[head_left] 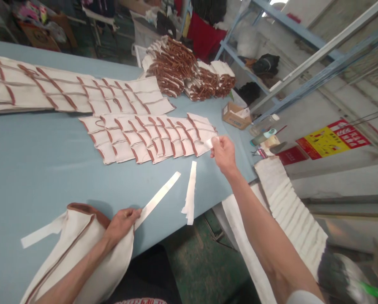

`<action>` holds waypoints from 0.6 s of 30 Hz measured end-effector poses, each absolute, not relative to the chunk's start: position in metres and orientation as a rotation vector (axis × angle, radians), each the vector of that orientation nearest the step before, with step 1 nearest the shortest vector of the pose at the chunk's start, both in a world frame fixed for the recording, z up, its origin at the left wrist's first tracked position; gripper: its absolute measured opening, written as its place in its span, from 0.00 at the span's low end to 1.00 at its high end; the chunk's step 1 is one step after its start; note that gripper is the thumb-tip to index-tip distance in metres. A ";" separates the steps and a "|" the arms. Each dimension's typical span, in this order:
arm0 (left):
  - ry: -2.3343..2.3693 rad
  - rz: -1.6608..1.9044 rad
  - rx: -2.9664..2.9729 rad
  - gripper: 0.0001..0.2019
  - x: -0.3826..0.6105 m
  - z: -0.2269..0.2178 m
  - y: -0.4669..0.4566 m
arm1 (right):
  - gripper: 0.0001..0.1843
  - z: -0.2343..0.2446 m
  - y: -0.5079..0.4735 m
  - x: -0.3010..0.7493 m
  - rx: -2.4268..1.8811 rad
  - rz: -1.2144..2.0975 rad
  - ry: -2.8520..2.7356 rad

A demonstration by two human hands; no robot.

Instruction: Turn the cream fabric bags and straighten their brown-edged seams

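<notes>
Cream cloth (76,251) beneath left hand (122,224), white scrap (209,142) in right hand (224,154)

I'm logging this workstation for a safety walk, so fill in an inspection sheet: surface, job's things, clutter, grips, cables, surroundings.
Surface: blue table, largely covered by fabric.
Job's things: cloth under the left forearm; straight strip; ragged strip near the table's edge; overlapping panels beyond.
Clutter: stacked bundles, small box, bottle.
Grips: left grip on the cloth, fingertips at the straight strip, hold unclear; right grip pinches a white scrap by the panels.
Cables: nothing seen clearly.
Surroundings: blue shelf, safety-style sign, green floor.
</notes>
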State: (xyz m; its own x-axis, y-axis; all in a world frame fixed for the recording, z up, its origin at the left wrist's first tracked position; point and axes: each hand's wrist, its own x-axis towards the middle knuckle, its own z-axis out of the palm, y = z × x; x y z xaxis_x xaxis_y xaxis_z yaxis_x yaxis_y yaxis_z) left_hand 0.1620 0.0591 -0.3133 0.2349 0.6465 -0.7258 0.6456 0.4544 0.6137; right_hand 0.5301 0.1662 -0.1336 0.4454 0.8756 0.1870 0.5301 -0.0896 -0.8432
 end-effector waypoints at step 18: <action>0.828 0.617 0.970 0.42 0.126 -0.194 0.025 | 0.20 -0.058 0.079 0.287 -1.389 1.048 -1.299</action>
